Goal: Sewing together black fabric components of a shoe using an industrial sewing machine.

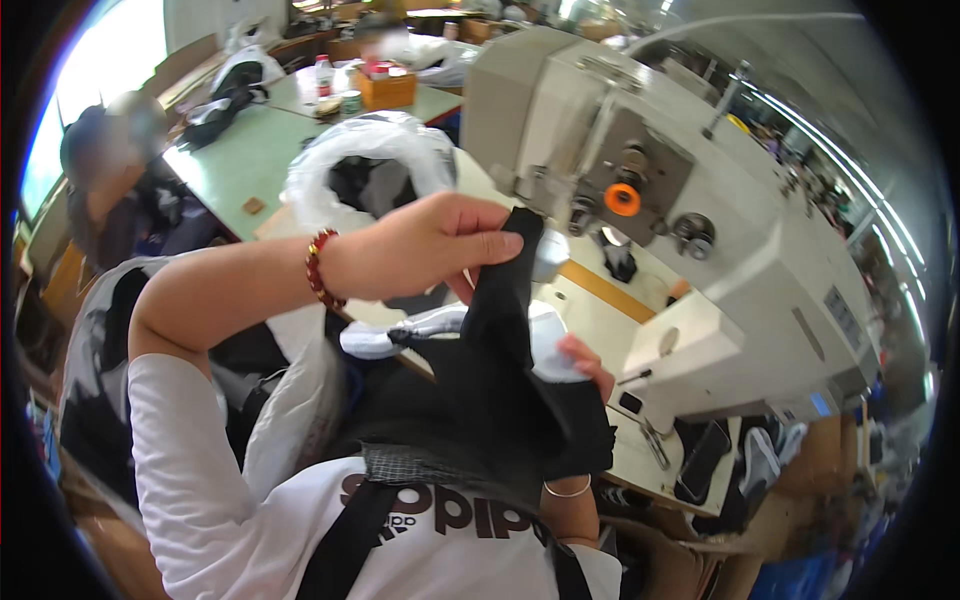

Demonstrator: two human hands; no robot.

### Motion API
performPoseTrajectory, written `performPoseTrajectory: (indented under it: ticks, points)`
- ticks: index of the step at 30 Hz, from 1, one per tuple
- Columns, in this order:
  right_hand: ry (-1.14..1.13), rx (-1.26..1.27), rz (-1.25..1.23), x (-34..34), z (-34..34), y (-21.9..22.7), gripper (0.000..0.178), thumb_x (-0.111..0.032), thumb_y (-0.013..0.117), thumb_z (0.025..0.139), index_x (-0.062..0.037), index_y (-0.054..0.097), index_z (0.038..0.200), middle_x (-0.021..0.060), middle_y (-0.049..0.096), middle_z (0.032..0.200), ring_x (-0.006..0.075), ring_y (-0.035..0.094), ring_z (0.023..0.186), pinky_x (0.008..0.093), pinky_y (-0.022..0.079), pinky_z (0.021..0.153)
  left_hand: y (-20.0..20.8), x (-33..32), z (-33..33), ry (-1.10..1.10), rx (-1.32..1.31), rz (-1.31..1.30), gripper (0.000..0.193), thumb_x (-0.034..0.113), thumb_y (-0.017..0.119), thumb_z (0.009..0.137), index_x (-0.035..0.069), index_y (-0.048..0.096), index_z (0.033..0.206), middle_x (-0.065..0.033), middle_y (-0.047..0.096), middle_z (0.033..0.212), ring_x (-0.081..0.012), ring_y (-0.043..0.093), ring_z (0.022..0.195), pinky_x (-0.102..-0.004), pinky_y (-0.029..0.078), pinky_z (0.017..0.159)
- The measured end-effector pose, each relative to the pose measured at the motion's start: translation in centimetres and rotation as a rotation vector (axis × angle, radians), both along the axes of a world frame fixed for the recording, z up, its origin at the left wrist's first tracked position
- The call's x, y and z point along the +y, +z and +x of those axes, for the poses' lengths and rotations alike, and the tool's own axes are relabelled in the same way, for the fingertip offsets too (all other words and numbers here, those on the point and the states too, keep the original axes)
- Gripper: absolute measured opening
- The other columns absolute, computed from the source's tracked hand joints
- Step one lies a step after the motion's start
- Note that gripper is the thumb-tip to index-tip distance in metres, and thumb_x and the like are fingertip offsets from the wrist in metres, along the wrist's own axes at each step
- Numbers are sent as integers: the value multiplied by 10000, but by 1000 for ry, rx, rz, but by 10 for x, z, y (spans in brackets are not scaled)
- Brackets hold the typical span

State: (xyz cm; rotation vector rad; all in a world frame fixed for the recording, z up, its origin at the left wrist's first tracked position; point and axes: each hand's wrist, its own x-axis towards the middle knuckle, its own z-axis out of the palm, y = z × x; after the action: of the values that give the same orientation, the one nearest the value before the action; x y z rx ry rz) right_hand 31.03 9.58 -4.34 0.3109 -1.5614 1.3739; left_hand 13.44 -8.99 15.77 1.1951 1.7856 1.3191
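Cloth, black, hung before you, left of the machine. Your left hand pinched its top, apparently to hold it up; your right hand was at its right edge, grip too hidden to tell.

A pale green table fills the upper left of the frame, carrying a red-labelled bottle, a small round tub just beside an orange-brown box, dark cloth at its far left, and a small brown block nearer its middle. Right of centre, a cream sewing table bears an industrial sewing machine, a yellow-orange strip, metal snips and a dark oblong piece.
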Motion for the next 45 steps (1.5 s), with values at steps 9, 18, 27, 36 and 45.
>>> performPoseTrajectory:
  ticks: [9, 18, 27, 36, 45]
  points:
    - [20, -270, -484, 32, 100, -37, 419, -201, 701, 979, -22, 496, 1298, 129, 593, 1243, 260, 562, 1141, 388, 451, 1056, -119, 94, 15, 1, -398, 53, 207, 243, 536, 1119, 92, 621, 1004, 82, 563, 780, 3, 538, 693, -209, 508, 634]
    - [-727, -181, 105, 42, 61, 10, 686, -231, 708, 961, -8, 375, 1518, 191, 411, 1567, 304, 516, 1353, 444, 390, 1178, -153, 121, -14, 132, -304, 348, 183, 117, 585, 1076, 39, 649, 923, 103, 493, 741, 5, 381, 688, -223, 350, 597]
    - [-661, -416, 958, 19, -39, 104, 263, -20, 649, 886, -48, 671, 1146, 148, 688, 1119, 353, 666, 1034, 468, 496, 977, -160, 112, -31, 146, -290, 408, 186, 122, 582, 1076, -22, 696, 1044, 83, 572, 806, -1, 458, 743, -220, 417, 647]
    - [-512, -683, 678, 58, -75, 85, 194, -114, 751, 924, -4, 711, 1078, 138, 733, 842, 305, 685, 733, 406, 533, 696, -150, 100, -37, 94, -501, 304, 214, 96, 559, 1089, -16, 713, 1186, 53, 678, 926, 20, 526, 802, -194, 439, 658]
    - [-452, -637, 565, 58, -74, 82, 133, -7, 709, 920, -45, 781, 1025, 109, 756, 870, 244, 694, 725, 332, 537, 700, -161, 96, -42, 221, -288, 253, 238, 104, 667, 1032, 46, 540, 1224, 83, 510, 629, -7, 380, 587, -230, 280, 542]
